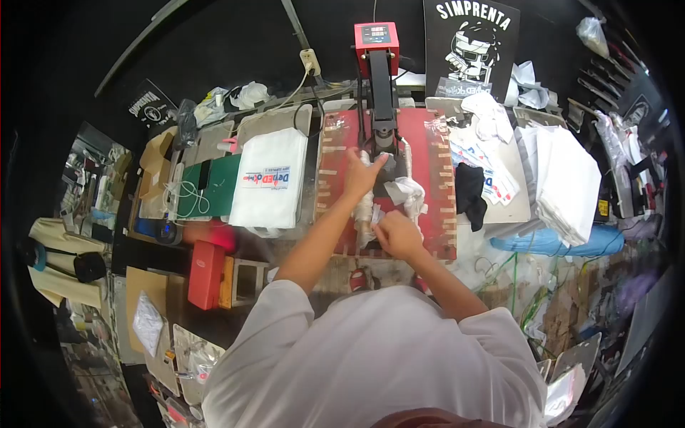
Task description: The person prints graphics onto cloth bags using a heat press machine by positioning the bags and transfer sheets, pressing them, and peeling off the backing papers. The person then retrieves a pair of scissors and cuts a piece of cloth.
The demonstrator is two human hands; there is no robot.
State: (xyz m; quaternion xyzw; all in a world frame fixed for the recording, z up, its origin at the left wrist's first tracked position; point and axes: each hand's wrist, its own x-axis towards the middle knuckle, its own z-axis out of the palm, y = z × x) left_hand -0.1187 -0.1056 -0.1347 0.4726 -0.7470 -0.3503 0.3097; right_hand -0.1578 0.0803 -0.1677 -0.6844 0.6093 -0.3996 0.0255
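Observation:
In front of me stands a heat press with a red top plate (435,157), a black arm (383,93) and a red control box (376,46). Two bars wrapped in whitish tape run along the plate: a left wrapped handle (364,214) and a right wrapped handle (408,160). My left hand (364,175) is over the upper part of the left handle, thumb and fingers spread beside the grey central knob (386,167). Nearer my body, my right hand (399,235) is closed with curled fingers against loose white wrapping on the left handle; its fingertips are hidden. A crumpled white piece (407,191) hangs on the right handle.
A stack of white printed fabric (267,178) lies left of the press, next to a green mat (207,187) with a white cable. To the right are a black cloth (471,192), printed sheets (492,175) and folded white fabric (571,185). A red box (206,274) stands lower left.

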